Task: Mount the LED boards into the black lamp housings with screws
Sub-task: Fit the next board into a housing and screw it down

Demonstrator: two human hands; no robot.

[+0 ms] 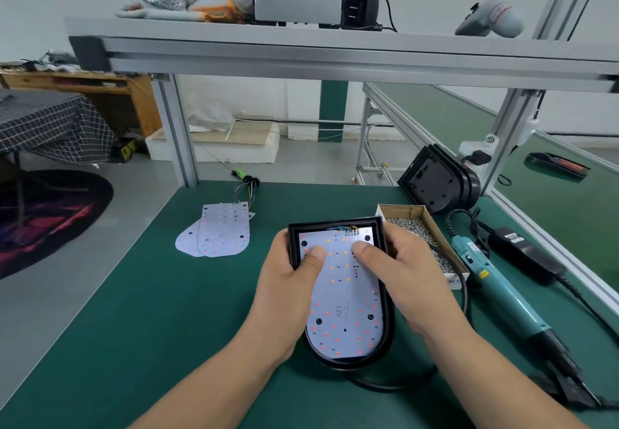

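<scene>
Gripping the black lamp housing (348, 362), left hand (288, 283) and right hand (397, 277) curl round it, thumbs pressing the LED board (345, 298) seated inside; farther off lie spare LED boards (217, 234), left, and a screw box (402, 210), right.

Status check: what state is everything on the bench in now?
LED board: seated in housing, screw holes look empty
black lamp housing: held at both sides
left hand: grips housing, thumb on board
right hand: grips housing, thumb on board
spare LED boards: loose, overlapping on mat
screw box: open, holds screws
electric screwdriver: lying unheld
empty housing: propped up
</scene>
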